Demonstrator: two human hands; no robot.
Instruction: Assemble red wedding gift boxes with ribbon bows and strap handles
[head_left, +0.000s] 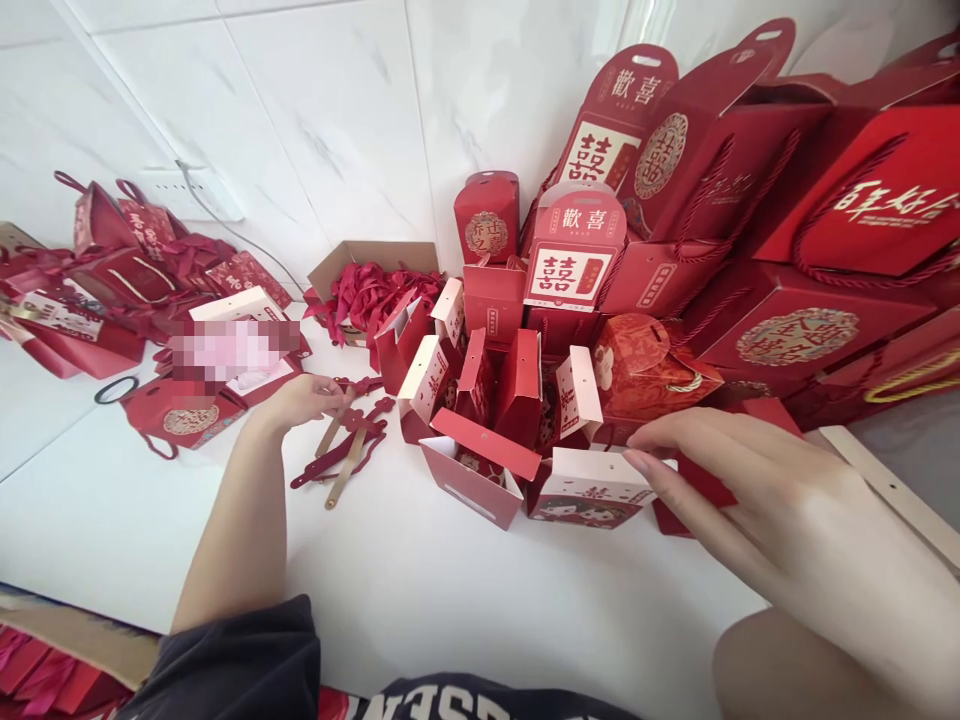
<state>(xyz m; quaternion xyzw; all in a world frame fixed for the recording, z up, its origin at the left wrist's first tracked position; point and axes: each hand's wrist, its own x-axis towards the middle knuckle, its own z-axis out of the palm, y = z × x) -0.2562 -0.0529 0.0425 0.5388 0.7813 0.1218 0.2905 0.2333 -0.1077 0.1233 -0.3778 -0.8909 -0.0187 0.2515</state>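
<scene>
White-topped box point(589, 490), at right grip point(739, 490), straps point(346, 468) by left grip point(304, 400)

white-flapped box point(574, 472): smooth paperboard | ribbons point(367, 290): satiny cloth | wall tiles point(330, 120): glossy | tabletop point(450, 600): smooth

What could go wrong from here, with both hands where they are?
The straps lie crossed over one another, so the left hand might drag several at once. The white-flapped box stands close beside the red-flapped box, so a bump from the right hand could shift both.
</scene>
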